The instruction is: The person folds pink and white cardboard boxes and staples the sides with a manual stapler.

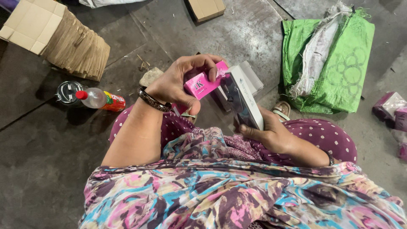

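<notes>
My left hand [180, 80], with a dark bangle at the wrist, grips a small pink box [202, 85] from above, fingers curled over its top. My right hand [271, 135] holds a larger open carton [243, 99], white outside and dark inside, by its lower end above my lap. The pink box sits at the carton's open mouth, touching its edge. A second white carton [253, 76] lies just behind.
A plastic bottle with a red cap [99, 99] lies on the grey floor at left, next to a round metal lid [68, 92]. A stack of flattened cardboard [63, 40] is at far left. A green woven sack [335, 63] lies at right, pink packets [392, 112] beyond it.
</notes>
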